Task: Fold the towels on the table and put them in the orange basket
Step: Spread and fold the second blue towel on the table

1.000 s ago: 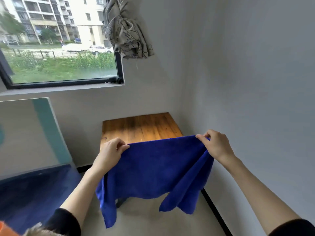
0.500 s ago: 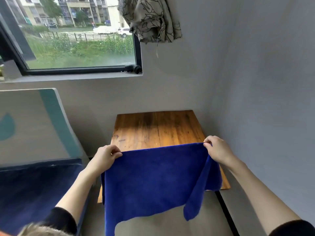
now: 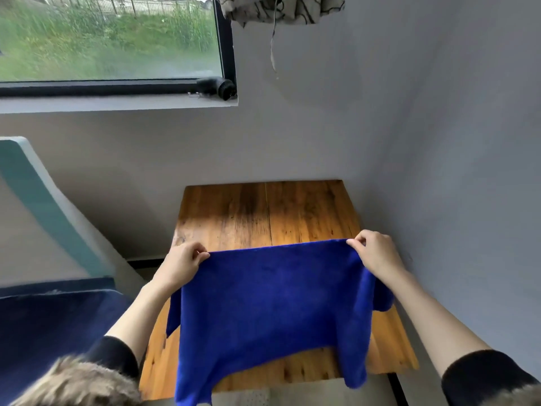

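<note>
Towel (image 3: pixel 272 303) is hanging spread above the table (image 3: pixel 263 212), top edge taut. Left hand (image 3: pixel 181 263) and right hand (image 3: pixel 377 253) are each pinching 1 top corner, likely flattening it for laying down and folding. Orange basket isn't showing.

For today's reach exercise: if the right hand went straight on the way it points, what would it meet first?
Probably the wooden table: the right hand, pinching the blue towel, points forward over bare tabletop. The grey wall lies beyond; depth is unclear.

towel (image 3: pixel 269 303) hides table (image 3: pixel 263 212) middle; curtain (image 3: pixel 281 8) cut by top edge
</note>
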The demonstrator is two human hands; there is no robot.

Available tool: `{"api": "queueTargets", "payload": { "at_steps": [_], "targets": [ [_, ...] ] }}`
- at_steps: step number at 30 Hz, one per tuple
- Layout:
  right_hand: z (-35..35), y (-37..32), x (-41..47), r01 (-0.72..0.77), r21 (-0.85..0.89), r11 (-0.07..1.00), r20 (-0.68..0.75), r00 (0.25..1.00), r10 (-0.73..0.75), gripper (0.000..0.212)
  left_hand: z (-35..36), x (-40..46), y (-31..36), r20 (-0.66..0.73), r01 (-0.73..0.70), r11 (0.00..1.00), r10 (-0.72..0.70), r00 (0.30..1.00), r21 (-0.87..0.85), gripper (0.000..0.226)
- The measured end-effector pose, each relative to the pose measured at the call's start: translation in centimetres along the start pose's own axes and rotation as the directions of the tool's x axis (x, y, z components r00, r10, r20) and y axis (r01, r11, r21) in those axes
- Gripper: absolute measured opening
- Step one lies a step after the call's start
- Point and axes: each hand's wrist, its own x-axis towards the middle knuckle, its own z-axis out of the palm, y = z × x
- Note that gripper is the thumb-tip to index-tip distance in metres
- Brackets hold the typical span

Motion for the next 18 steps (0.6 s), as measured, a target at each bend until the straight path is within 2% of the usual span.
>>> {"api": "queueTargets", "payload": {
  "at_steps": [8, 12, 15, 18],
  "targets": [
    [5.6, 1.2, 9.5, -0.124, -0.06, 0.99, 0.083, 0.988, 0.129, 0.024, 3.7, 11.8, -1.9, 0.097, -0.001, 0.999, -0.003, 0.995, 0.037, 0.015],
    [7.8, 1.8, 13.0, -0.125, -0.096, 0.988, 0.084, 0.987, 0.133, 0.021, 5.7, 15.9, -2.0, 0.122, -0.007, 0.998, -0.001, 0.993, 0.06, 0.014],
    [8.7, 2.1, 16.0, -0.09, -0.146, 0.985, 0.078, 0.992, 0.102, 0.022, 6.6, 18.8, -1.6, 0.104, -0.022, 0.997, 0.014, 0.995, 0.079, 0.014],
    [9.5, 2.2, 19.0, -0.072, -0.198, 0.978, 0.067, 0.994, 0.087, 0.023, 7.3, 20.8, -1.2, 0.02, 0.001, 0.998, -0.003, 1.0, 0.07, 0.018]
  ]
}}
